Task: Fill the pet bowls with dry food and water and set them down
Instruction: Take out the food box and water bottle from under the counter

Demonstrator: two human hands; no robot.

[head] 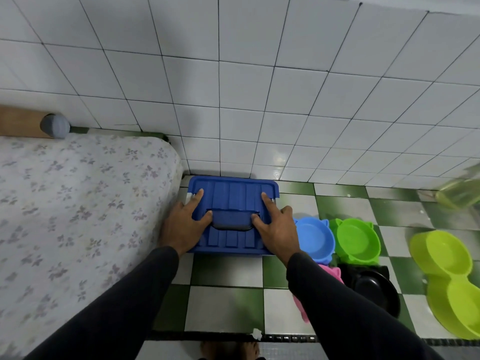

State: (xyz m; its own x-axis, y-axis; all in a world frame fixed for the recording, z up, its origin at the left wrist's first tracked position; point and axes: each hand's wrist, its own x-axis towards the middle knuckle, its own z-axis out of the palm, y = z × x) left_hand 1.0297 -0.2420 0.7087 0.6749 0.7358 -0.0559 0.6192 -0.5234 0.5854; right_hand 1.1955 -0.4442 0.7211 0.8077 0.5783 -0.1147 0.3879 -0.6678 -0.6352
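- Hands both flat on the blue lid (233, 201): left hand (181, 224) and right hand (278, 229), fingers spread, gripping nothing.
- Blue bowl (313, 239), green bowl (357, 240), black bowl (374, 289) sit just right of it.

A mattress (78, 203) in a pale floral cover lay at the left, against a white tiled wall (233, 87). Beside it stretched a green-and-white checked floor (223, 305). A wooden board (18, 122) with a grey round cap (55, 126) showed behind the mattress.
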